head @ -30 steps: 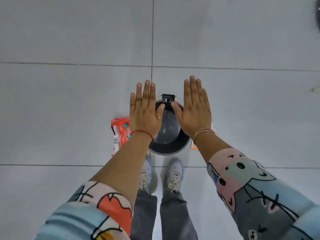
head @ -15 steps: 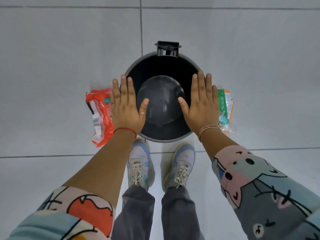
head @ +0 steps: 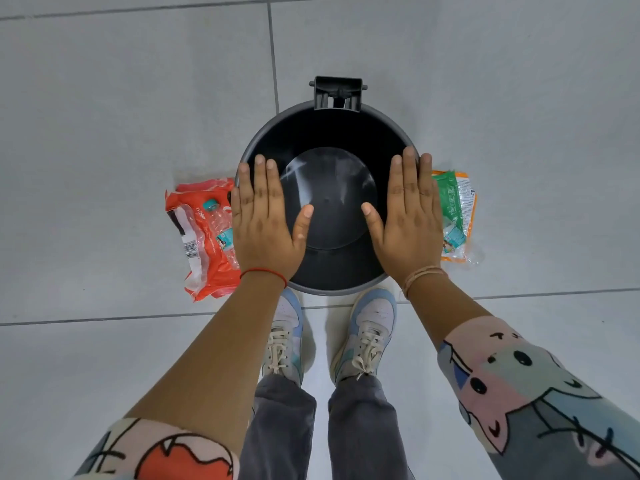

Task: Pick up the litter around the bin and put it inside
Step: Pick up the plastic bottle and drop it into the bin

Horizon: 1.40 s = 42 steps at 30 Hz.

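A round black bin (head: 327, 133) with no lid stands on the grey tiled floor right in front of my feet, and nothing shows inside it. A crumpled red plastic wrapper (head: 202, 233) lies on the floor against the bin's left side. A green and orange wrapper (head: 455, 206) lies against its right side. My left hand (head: 265, 220) hovers flat, palm down, over the bin's left rim, fingers apart and holding nothing. My right hand (head: 407, 220) hovers the same way over the right rim, partly covering the green wrapper's edge.
A black hinge bracket (head: 337, 93) sticks out from the bin's far rim. My two pale sneakers (head: 329, 337) stand just short of the bin. Grey floor tiles (head: 121, 98) with thin grout lines spread all around.
The view has dropped closer to the bin, which now looks much larger. Both hands have spread apart from above its middle to above its left and right rims. Both wrappers now show.
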Each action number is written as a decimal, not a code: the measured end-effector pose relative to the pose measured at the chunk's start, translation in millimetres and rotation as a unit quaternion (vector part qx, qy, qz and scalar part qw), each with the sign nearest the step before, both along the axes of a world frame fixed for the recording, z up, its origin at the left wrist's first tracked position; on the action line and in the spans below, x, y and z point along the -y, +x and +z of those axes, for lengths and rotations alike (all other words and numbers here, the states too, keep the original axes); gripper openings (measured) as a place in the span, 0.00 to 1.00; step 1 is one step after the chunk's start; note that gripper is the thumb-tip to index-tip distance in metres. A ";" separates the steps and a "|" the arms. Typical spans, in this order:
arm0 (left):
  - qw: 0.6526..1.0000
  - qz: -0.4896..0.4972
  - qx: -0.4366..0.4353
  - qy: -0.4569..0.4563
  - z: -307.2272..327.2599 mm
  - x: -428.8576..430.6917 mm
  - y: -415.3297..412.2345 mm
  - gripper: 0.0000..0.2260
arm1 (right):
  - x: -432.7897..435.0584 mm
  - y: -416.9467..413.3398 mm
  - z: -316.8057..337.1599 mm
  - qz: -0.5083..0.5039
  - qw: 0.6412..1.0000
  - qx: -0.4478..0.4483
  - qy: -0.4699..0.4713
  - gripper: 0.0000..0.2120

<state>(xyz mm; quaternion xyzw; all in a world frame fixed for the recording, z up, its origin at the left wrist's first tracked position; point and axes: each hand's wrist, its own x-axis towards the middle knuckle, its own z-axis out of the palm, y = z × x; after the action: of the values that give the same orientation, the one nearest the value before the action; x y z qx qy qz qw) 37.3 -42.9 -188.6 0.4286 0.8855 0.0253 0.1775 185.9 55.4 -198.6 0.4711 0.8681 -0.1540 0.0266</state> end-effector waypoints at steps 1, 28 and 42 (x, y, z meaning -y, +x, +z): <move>1.000 0.000 0.000 -0.003 0.0 0.0 0.5 0.32 | 0.1 0.7 0.4 0.003 1.000 0.000 -0.003 0.31; 0.998 -0.011 -0.040 0.042 -10.2 3.7 2.8 0.33 | -33.1 67.1 -119.5 -0.183 0.946 0.226 -0.143 0.16; 0.998 0.004 0.005 0.069 -3.0 5.5 1.5 0.36 | -28.6 4.1 79.0 -0.319 0.890 -0.309 0.100 0.20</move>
<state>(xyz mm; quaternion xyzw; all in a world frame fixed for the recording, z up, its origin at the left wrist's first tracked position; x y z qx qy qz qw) 38.8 -48.4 -191.7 0.4364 0.8823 0.0896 0.1517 190.0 84.0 -119.6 0.6514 0.6462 -0.2044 -0.3411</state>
